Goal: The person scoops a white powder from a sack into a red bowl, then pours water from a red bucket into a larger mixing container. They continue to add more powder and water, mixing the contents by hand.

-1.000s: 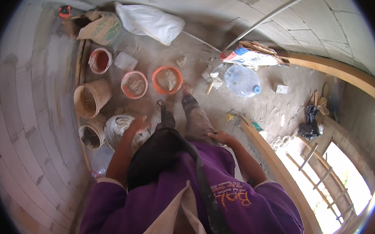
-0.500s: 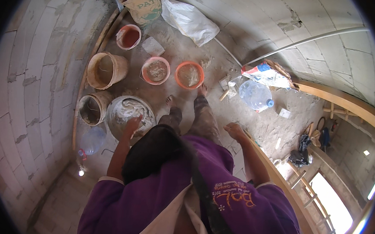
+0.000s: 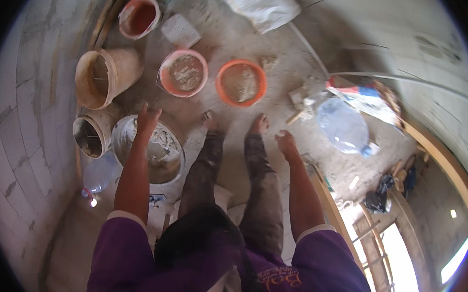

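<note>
My left hand reaches over the far part of a wide metal basin, its fingers apart and nothing seen in them. Wet grey mortar lies in the basin, partly hidden by my forearm; whether the hand touches the rim I cannot tell. My right hand is raised in front of my right leg, fingers curled; what they hold, if anything, does not show. Beyond my bare feet stand an orange tub and a pink bucket, each with a grey mix inside.
Left of the basin are two dirty buckets and a clear plastic bottle. Farther off are a red-lined bucket, a grey block and a white sack. To the right lie a large water bottle and a wooden beam.
Both arms have stretched forward. My left hand has gone from above the mortar to the basin's far side; the right hand's fingers have curled in. The view has shifted, showing more of my legs.
</note>
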Demonstrator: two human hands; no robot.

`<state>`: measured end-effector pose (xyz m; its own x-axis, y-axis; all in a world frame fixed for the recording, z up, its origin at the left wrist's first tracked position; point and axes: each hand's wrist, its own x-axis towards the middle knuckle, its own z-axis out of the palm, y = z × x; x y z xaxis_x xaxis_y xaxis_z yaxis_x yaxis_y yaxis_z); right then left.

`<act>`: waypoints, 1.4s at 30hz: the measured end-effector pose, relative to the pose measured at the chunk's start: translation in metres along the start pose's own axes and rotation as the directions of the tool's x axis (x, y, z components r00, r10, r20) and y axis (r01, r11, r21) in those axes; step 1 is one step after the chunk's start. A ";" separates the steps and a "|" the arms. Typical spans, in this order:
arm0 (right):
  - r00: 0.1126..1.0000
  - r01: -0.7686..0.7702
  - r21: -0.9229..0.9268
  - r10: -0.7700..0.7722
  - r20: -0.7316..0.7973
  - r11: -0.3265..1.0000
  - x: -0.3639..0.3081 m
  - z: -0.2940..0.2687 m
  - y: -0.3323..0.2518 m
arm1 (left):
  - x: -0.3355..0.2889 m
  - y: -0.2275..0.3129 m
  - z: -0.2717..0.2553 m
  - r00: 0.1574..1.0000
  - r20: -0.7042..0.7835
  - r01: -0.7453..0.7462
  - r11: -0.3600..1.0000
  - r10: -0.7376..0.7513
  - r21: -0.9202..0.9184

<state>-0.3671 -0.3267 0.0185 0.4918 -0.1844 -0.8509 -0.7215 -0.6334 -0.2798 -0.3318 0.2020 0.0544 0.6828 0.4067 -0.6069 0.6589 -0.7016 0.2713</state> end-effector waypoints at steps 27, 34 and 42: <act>0.946 0.229 0.822 -0.320 -0.060 0.522 0.151 0.171 -0.030 | 0.132 0.061 0.082 0.979 -0.016 0.129 0.671 -0.206 -0.730; 0.979 -0.184 0.898 0.006 0.204 -0.400 0.124 0.099 -0.144 | 0.156 0.076 0.059 0.941 0.028 0.256 0.656 -0.337 -0.710; 0.994 -0.065 0.991 -0.096 0.053 -0.118 0.110 0.108 -0.161 | 0.129 0.070 0.082 0.938 0.073 0.243 0.494 -0.339 -0.835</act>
<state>-0.2493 -0.1636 -0.0781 0.5320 -0.0824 -0.8427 -0.4297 0.8313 -0.3526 -0.2236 0.1577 -0.0665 0.3942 0.5769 -0.7154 0.7550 0.2405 0.6100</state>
